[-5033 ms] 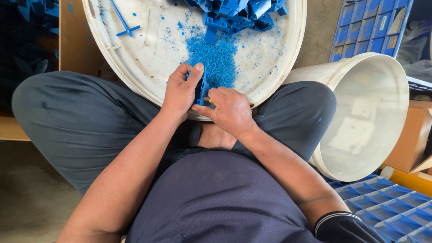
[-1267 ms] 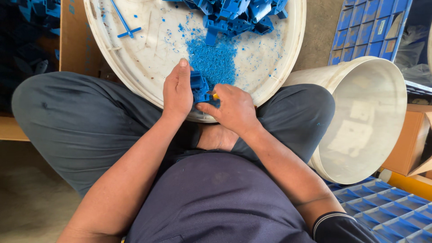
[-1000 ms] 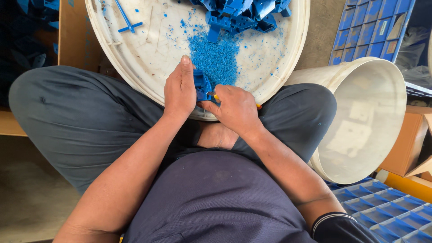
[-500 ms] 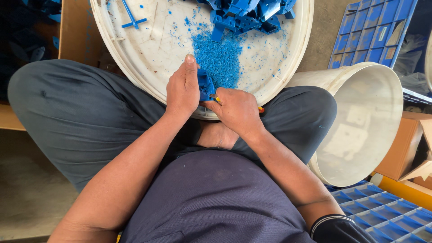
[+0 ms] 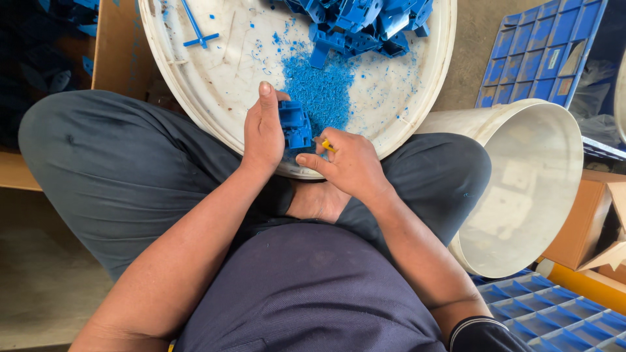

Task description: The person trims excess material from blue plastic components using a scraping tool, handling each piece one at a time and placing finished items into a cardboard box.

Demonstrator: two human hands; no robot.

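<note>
My left hand [image 5: 263, 133] grips a small blue plastic part [image 5: 295, 124] over the near rim of a wide white basin [image 5: 215, 72]. My right hand [image 5: 349, 163] is shut on a small yellow-handled tool [image 5: 328, 145], its tip against the blue part. A mound of blue shavings [image 5: 321, 94] lies in the basin just beyond the hands. At the basin's far side sits a pile of several blue plastic parts [image 5: 362, 23]. I sit cross-legged, with the basin resting over my knees.
A white bucket [image 5: 528, 189] lies on its side at my right knee. Blue compartment trays lie at the upper right [image 5: 538, 55] and lower right [image 5: 541, 316]. A cardboard box [image 5: 590, 228] stands at the right, another at the upper left [image 5: 114, 42]. A blue cross-shaped piece [image 5: 195, 32] lies in the basin.
The hands have stayed together at the basin's rim; the left hand turned the blue part slightly while the right hand kept the tool against it. The view shifted a little.
</note>
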